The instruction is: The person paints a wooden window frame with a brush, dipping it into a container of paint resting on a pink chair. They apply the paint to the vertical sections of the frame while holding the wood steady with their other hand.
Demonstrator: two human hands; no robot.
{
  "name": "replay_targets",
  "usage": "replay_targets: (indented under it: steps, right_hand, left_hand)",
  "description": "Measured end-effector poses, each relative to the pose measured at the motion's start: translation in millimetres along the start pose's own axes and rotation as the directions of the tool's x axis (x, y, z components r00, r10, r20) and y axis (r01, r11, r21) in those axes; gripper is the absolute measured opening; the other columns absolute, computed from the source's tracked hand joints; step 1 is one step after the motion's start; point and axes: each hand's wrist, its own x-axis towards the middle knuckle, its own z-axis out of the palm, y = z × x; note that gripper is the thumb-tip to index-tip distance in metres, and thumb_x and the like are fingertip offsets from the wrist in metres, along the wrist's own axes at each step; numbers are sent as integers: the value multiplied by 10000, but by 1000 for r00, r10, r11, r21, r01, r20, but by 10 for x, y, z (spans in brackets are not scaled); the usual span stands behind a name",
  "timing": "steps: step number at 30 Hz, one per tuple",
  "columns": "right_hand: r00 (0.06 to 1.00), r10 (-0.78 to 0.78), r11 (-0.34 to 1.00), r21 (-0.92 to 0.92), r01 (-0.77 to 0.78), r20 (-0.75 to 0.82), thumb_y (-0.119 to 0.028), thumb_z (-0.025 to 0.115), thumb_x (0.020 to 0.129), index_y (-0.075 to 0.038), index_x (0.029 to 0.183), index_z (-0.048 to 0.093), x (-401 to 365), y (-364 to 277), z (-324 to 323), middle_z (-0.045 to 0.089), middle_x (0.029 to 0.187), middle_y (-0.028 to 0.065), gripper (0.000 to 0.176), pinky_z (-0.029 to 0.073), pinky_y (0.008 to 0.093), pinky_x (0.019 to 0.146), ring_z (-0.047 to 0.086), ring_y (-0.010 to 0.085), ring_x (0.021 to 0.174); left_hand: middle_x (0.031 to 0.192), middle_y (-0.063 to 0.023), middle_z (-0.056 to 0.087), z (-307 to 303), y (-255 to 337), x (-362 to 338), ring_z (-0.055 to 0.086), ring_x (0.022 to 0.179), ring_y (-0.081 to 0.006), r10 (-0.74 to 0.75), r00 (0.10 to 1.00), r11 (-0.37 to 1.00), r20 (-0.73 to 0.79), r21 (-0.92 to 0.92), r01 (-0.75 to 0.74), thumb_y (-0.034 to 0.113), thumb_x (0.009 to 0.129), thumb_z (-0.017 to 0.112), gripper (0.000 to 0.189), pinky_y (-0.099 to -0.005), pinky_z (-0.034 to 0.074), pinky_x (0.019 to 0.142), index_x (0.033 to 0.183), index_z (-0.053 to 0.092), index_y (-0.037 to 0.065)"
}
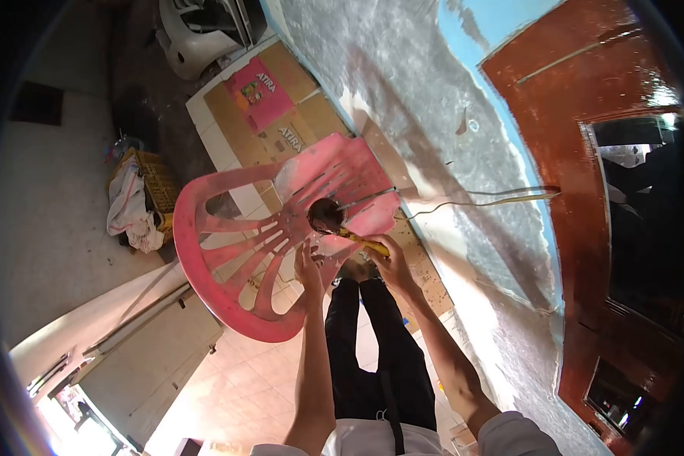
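Observation:
A red plastic chair (pixel 228 304), its paint scuffed and whitish in places, stands before me. On its seat sits a dark, round object (pixel 326 216) whose kind I cannot make out. My right hand (pixel 388 261) is closed around the yellow handle (pixel 374 245) of a tool. The tool's far end reaches the lower right side of the dark object; its tip does not show clearly. My left hand (pixel 307 267) is raised at the near side of the seat, its fingers stretched and apart, with nothing visible in it.
Flattened cardboard (pixel 289 125) covers the floor beyond the chair. A thin cable (pixel 471 204) runs along the grey wall (pixel 425 91) at right. At left stands a yellow crate (pixel 158 182) with a white cloth (pixel 133 205). A pale vehicle part (pixel 194 45) lies at the back.

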Motion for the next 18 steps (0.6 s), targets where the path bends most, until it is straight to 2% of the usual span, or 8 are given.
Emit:
replay_targets:
  steps: [1, 4, 7, 9, 13, 16, 18]
  right_hand:
    - [999, -35, 996, -80, 32, -34, -95, 666, 938, 10, 1105, 639, 17, 121, 63, 669, 1047, 83, 200, 495, 265, 805, 635, 139, 938]
    - [994, 93, 989, -114, -99, -53, -63, 671, 922, 2, 1095, 647, 11, 400, 243, 659, 1051, 93, 187, 497, 270, 821, 636, 146, 955]
    - [989, 5, 996, -86, -18, -151, -2, 682, 873, -6, 1087, 657, 18, 708, 422, 650, 1054, 99, 216, 498, 276, 834, 639, 162, 963]
    - [988, -38, 992, -126, 19, -148, 32, 683, 836, -7, 1071, 666, 33, 817, 454, 646, 1054, 102, 239, 500, 282, 841, 639, 176, 970]
    - [985, -63, 985, -168, 36, -161, 31, 718, 790, -34, 1018, 681, 80, 1001, 486, 654, 1044, 117, 240, 525, 320, 839, 672, 236, 942]
    - [978, -70, 989, -140, 42, -198, 34, 720, 787, -26, 994, 652, 106, 1093, 493, 652, 1047, 118, 226, 522, 315, 843, 668, 229, 944]
    - [976, 10, 998, -58, -23, -216, 33, 705, 817, -26, 1037, 593, 121, 1161, 503, 656, 1019, 109, 254, 521, 309, 818, 659, 189, 934]
  left_hand:
    - [960, -52, 659, -27, -89, 72, 619, 659, -107, 7, 1000, 1000, 6, 13, -7, 315, 1021, 509, 353, -225, 399, 564, 1260, 629, 84]
    - [988, -69, 621, -23, -277, 271, 614, 723, -139, -123, 992, 992, -11, 33, 124, 357, 985, 540, 397, -263, 479, 596, 1260, 604, 78]
    - [1034, -54, 619, -9, -417, 460, 610, 777, -123, -204, 978, 979, -35, -17, 203, 355, 979, 537, 412, -238, 438, 604, 1300, 590, 102]
    - [1080, -52, 623, 26, -482, 527, 612, 816, -116, -256, 965, 966, -60, -56, 253, 370, 983, 528, 432, -231, 398, 601, 1322, 577, 107]
    - [1070, -68, 636, 140, -533, 486, 625, 791, -131, -211, 971, 977, -115, -44, 207, 424, 992, 511, 476, -247, 394, 604, 1324, 576, 90]
    - [1082, -113, 640, 97, -748, 565, 678, 806, -193, -215, 970, 975, -109, -88, 206, 391, 978, 511, 466, -270, 449, 619, 1294, 581, 56]
    - [1054, -106, 639, 111, -820, 528, 659, 781, -176, -207, 969, 974, -134, -120, 191, 378, 988, 521, 442, -257, 435, 577, 1270, 597, 47]
